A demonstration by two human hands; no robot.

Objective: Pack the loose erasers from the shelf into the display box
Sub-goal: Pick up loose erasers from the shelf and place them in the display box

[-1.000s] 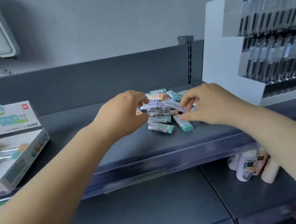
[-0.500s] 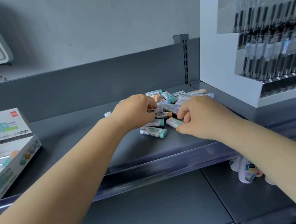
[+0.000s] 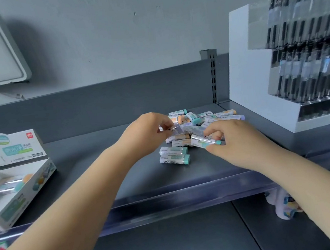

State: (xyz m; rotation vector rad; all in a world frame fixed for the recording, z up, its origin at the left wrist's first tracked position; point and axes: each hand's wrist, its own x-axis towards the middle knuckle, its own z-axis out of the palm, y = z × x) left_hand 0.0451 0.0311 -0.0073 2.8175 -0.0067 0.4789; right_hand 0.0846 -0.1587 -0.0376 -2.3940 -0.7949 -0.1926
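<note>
A: Changed vs half a sec ago?
B: Right hand now pinches a teal-tipped eraser, lifted off the near side of the pile on the shelf.
A: Left hand?
B: Holds an eraser at pile's left edge. Display box far left, apart.

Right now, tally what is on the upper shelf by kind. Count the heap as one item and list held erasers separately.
Display box: 1
Eraser pile: 1 (too tangled to count singly)
Held erasers: 2, the left-hand eraser in the left hand and the right-hand eraser in the right hand
Pen rack: 1
Total: 5
</note>
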